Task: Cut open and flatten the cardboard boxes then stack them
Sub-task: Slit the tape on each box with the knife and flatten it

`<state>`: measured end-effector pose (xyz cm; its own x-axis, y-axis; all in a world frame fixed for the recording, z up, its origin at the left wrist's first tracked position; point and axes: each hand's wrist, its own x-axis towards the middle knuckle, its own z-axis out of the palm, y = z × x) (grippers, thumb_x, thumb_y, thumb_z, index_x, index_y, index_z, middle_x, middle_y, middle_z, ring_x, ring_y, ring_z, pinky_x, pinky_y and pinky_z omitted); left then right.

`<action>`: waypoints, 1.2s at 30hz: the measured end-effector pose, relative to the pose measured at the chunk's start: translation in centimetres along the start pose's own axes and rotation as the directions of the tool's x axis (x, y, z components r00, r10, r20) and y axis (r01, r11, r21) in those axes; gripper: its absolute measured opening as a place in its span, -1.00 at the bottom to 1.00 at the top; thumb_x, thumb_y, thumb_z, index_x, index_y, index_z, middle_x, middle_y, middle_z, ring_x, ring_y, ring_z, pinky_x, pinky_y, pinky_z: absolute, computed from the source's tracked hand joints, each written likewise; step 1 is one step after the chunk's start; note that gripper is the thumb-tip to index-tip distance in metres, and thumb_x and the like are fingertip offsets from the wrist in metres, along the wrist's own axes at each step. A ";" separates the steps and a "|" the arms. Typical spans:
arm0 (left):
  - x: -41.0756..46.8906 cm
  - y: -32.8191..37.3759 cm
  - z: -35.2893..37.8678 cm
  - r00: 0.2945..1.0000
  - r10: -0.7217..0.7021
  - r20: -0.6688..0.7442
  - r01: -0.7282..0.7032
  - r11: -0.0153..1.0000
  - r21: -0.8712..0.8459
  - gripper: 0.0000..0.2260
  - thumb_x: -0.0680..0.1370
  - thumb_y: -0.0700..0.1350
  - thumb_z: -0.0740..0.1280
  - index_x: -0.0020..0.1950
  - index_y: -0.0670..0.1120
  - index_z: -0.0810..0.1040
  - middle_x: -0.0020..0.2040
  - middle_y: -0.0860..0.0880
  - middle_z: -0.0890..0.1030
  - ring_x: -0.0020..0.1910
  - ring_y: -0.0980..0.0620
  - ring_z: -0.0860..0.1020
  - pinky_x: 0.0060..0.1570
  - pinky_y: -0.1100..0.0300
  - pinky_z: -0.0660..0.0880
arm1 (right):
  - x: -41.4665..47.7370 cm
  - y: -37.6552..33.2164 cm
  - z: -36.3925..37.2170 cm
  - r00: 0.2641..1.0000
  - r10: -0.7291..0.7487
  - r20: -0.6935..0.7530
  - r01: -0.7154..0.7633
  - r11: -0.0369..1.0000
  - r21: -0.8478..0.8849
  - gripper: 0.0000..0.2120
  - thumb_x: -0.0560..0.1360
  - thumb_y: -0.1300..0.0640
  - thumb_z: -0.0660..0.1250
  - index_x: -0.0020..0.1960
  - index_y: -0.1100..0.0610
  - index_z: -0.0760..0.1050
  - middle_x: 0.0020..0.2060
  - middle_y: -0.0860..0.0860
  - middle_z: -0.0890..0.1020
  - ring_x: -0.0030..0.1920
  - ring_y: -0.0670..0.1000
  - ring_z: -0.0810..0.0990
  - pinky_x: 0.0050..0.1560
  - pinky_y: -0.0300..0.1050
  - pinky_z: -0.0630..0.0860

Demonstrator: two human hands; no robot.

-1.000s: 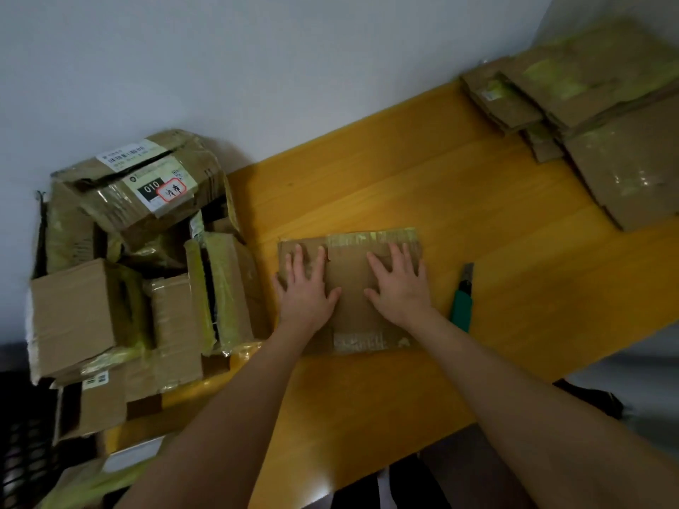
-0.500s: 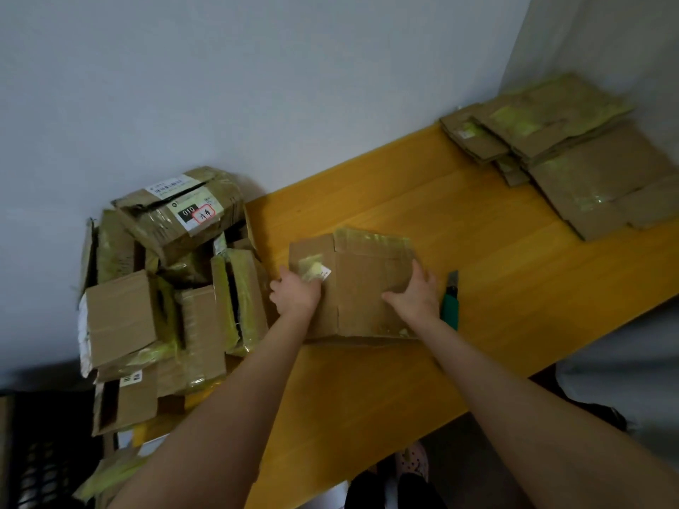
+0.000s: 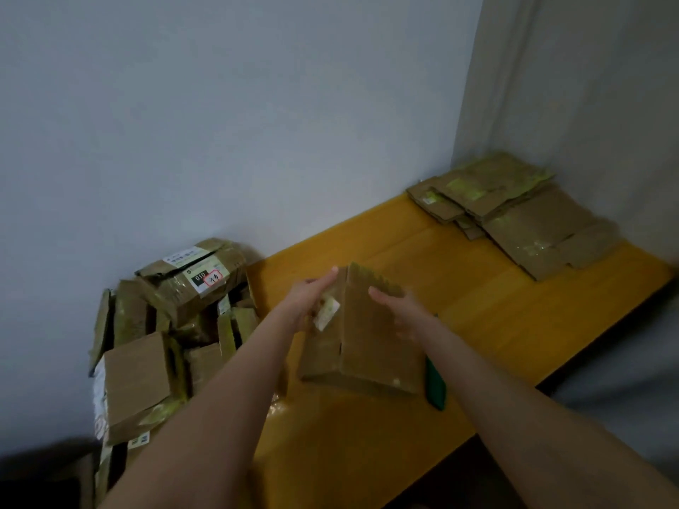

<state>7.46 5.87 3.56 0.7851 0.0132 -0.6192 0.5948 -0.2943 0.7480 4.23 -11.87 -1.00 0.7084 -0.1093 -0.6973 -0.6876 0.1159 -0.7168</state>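
At centre frame, found box [image 3: 367,347] tilted over table [image 3: 488,310], between both hands. Noted left hand [image 3: 312,299] fingers straight along its left edge; right hand [image 3: 398,312] blurred, grip indeterminate. Knife [image 3: 436,385] just lower right.

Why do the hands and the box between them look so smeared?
Head view: motion blur smears the left hand, right hand and brown cardboard box between them; dim light dulls the yellow wooden table; the far flattened-cardboard stack looks soft too.
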 end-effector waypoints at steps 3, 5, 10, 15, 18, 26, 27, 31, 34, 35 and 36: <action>0.3 -1.0 -0.1 0.997 -0.069 0.025 0.063 0.982 0.176 -0.12 0.41 0.24 0.43 0.55 -0.12 0.13 0.49 -0.19 0.28 0.40 -0.25 0.33 0.27 -0.18 0.41 | 0.0 0.8 -0.2 1.000 0.022 -0.006 -0.022 0.986 -0.163 -0.05 0.42 -0.14 0.45 0.57 0.12 -0.03 0.54 0.12 0.09 0.49 0.20 0.16 0.40 0.19 0.21; 0.5 -2.3 0.6 0.996 -0.075 0.045 0.062 0.970 0.233 -0.19 0.47 0.17 0.42 0.55 -0.17 0.13 0.50 -0.19 0.26 0.42 -0.22 0.31 0.29 -0.11 0.37 | 0.0 2.1 0.0 0.999 0.037 0.038 -0.028 0.976 -0.216 -0.12 0.47 -0.10 0.41 0.57 0.13 -0.02 0.55 0.12 0.06 0.51 0.19 0.13 0.41 0.15 0.20; 1.6 -5.5 1.1 0.996 -0.071 -0.051 0.084 0.930 0.358 -0.29 0.52 0.03 0.41 0.50 -0.27 0.18 0.46 -0.22 0.33 0.41 -0.20 0.33 0.28 0.03 0.35 | 1.3 5.4 1.1 0.996 -0.066 -0.053 0.037 0.904 -0.427 -0.22 0.47 -0.05 0.42 0.55 0.08 0.11 0.52 0.09 0.18 0.48 0.15 0.22 0.41 0.09 0.30; 4.4 -9.4 0.9 0.988 -0.131 -0.076 0.150 0.910 0.386 -0.33 0.47 -0.04 0.48 0.42 -0.28 0.26 0.36 -0.18 0.43 0.32 -0.21 0.43 0.24 0.05 0.43 | 2.6 7.5 0.4 0.989 -0.100 -0.112 -0.010 0.704 -0.710 -0.13 0.44 -0.20 0.38 0.57 -0.03 -0.01 0.56 0.07 -0.06 0.54 0.22 -0.10 0.48 0.27 0.04; 5.7 -11.5 1.6 0.985 -0.154 -0.083 0.174 0.909 0.380 -0.42 0.45 -0.01 0.49 0.34 -0.26 0.40 0.26 -0.17 0.54 0.18 -0.17 0.54 0.16 0.04 0.50 | 3.1 8.4 0.7 0.995 -0.073 -0.063 -0.001 0.646 -0.763 -0.10 0.43 -0.23 0.38 0.57 -0.05 -0.05 0.56 0.09 -0.10 0.53 0.24 -0.19 0.48 0.30 -0.07; 4.3 -8.6 1.3 0.967 -0.175 -0.187 0.205 0.967 0.152 -0.54 0.52 -0.14 0.43 0.35 -0.26 0.42 0.24 -0.23 0.53 0.18 -0.23 0.51 0.12 -0.01 0.49 | 3.9 7.8 -0.3 0.998 -0.009 0.060 0.051 0.657 -0.752 -0.12 0.44 -0.20 0.39 0.57 -0.04 -0.03 0.56 0.06 -0.12 0.53 0.23 -0.18 0.47 0.33 -0.05; 4.0 -7.8 1.3 0.971 -0.139 -0.194 0.168 0.976 0.141 -0.57 0.52 -0.16 0.43 0.34 -0.24 0.44 0.22 -0.22 0.55 0.16 -0.22 0.53 0.08 0.00 0.49 | 3.9 7.7 -0.4 0.997 -0.014 0.072 0.063 0.672 -0.738 -0.12 0.44 -0.18 0.40 0.57 -0.03 -0.02 0.56 0.05 -0.11 0.54 0.22 -0.16 0.48 0.30 -0.01; 2.7 -4.5 0.2 0.970 0.058 -0.234 -0.012 0.981 0.192 -0.67 0.55 -0.13 0.38 0.31 -0.11 0.48 0.16 -0.14 0.60 0.11 -0.16 0.57 0.17 -0.05 0.52 | 3.0 6.7 -0.3 0.995 -0.089 0.054 0.103 0.799 -0.593 -0.18 0.47 -0.08 0.42 0.56 0.07 0.05 0.54 0.07 0.05 0.51 0.17 0.11 0.46 0.12 0.22; 1.7 -1.9 -1.6 0.950 0.138 -0.281 -0.110 0.987 0.114 -0.68 0.57 -0.13 0.34 0.32 -0.10 0.46 0.17 -0.12 0.59 0.09 -0.12 0.57 0.15 -0.08 0.52 | 2.2 4.5 -1.4 0.977 -0.171 -0.129 0.067 0.815 -0.576 -0.13 0.48 -0.13 0.39 0.57 0.11 -0.03 0.54 0.09 0.07 0.50 0.16 0.15 0.41 0.07 0.29; 1.4 -1.2 -2.1 0.946 0.151 -0.288 -0.132 0.988 0.084 -0.69 0.58 -0.14 0.33 0.32 -0.11 0.46 0.17 -0.12 0.59 0.07 -0.11 0.56 0.12 -0.05 0.52 | 1.7 3.6 -1.9 0.967 -0.182 -0.176 0.051 0.820 -0.570 -0.09 0.47 -0.17 0.38 0.57 0.14 -0.07 0.55 0.11 0.05 0.50 0.17 0.14 0.39 0.06 0.28; 1.2 -0.6 -2.4 0.945 0.162 -0.283 -0.154 0.987 0.052 -0.69 0.58 -0.14 0.33 0.32 -0.11 0.46 0.16 -0.11 0.59 0.03 -0.09 0.56 0.07 -0.02 0.52 | 1.2 2.6 -2.4 0.961 -0.187 -0.205 0.049 0.842 -0.538 -0.05 0.46 -0.19 0.37 0.57 0.17 -0.10 0.55 0.13 0.04 0.50 0.18 0.13 0.39 0.06 0.27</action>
<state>8.44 8.38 2.95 0.8874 0.2353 -0.3964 0.4574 -0.3419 0.8209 2.91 -14.08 -3.77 0.7765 -0.3292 -0.5373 -0.6297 -0.4385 -0.6413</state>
